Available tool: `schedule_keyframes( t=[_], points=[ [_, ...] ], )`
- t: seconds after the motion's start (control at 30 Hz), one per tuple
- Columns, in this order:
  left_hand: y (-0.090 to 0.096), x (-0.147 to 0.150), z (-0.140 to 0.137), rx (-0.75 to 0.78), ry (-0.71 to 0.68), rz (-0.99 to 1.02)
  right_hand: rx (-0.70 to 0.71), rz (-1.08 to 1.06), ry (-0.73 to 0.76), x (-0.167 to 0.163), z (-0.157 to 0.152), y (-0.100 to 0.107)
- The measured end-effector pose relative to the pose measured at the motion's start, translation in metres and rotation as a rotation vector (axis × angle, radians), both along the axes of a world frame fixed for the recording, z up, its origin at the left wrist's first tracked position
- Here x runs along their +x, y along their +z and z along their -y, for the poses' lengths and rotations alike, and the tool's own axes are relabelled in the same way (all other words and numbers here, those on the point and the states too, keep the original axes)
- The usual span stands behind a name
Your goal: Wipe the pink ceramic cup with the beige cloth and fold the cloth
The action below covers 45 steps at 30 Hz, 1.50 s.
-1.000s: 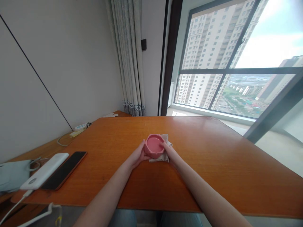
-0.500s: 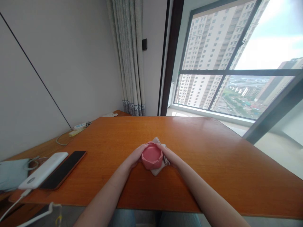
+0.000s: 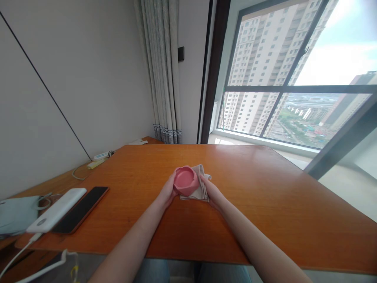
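Note:
A pink faceted ashtray (image 3: 185, 179) with a notched rim is held over the middle of the table, tilted a little so its hollow shows. My left hand (image 3: 168, 192) is closed around its left side, with some fingers hidden behind it. On the other side my right hand (image 3: 212, 192) grips a folded beige cloth (image 3: 201, 192), thumb on top. The cloth lies against the ashtray's right side and partly under it.
On the wooden table (image 3: 250, 220), a black phone (image 3: 81, 210) and a white power bank (image 3: 57, 210) with a cable lie at the left. Beside them is a pale blue pouch (image 3: 19, 215). A power strip (image 3: 101, 156) sits near the wall; a window (image 3: 279, 89) is at right.
The ashtray has shifted slightly left and away from me, turning in the hands. More of the cloth now shows on its right, and my right hand has moved off the rim onto the cloth.

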<state>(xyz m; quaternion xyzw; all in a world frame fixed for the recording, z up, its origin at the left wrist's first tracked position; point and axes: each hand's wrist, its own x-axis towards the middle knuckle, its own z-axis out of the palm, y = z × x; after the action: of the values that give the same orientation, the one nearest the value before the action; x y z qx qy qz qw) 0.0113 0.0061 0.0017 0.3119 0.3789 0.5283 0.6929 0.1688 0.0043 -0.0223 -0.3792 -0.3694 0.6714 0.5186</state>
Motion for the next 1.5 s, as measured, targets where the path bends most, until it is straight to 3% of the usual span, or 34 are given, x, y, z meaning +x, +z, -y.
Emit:
schedule_keyframes(
  t=[0.1,0.23,0.37,0.47,0.7,1.13,1.37,1.5],
  points=[
    [-0.005,0.006,0.004,0.066,-0.077,0.05,0.0,0.011,-0.038,0.004,0.0,0.002],
    [-0.007,0.002,0.003,0.061,-0.301,0.019,0.042,0.172,-0.174,0.013,0.001,0.007],
    [-0.003,-0.012,-0.001,-0.018,-0.449,-0.145,0.014,0.168,-0.015,0.012,0.008,0.016],
    [-0.001,-0.017,-0.001,-0.089,-0.443,-0.179,-0.04,0.152,0.129,0.008,0.014,0.019],
    [-0.006,-0.019,-0.001,-0.075,-0.507,-0.139,-0.012,0.137,0.188,0.012,0.014,0.017],
    [0.0,-0.005,0.001,-0.035,-0.202,-0.006,-0.05,-0.058,0.052,0.006,0.007,0.018],
    [-0.003,-0.006,0.0,-0.003,-0.349,0.003,0.032,0.143,-0.111,0.013,0.001,0.007],
    [-0.003,-0.014,-0.003,-0.022,-0.377,-0.102,0.015,0.147,-0.024,0.017,0.003,0.013]
  ],
)
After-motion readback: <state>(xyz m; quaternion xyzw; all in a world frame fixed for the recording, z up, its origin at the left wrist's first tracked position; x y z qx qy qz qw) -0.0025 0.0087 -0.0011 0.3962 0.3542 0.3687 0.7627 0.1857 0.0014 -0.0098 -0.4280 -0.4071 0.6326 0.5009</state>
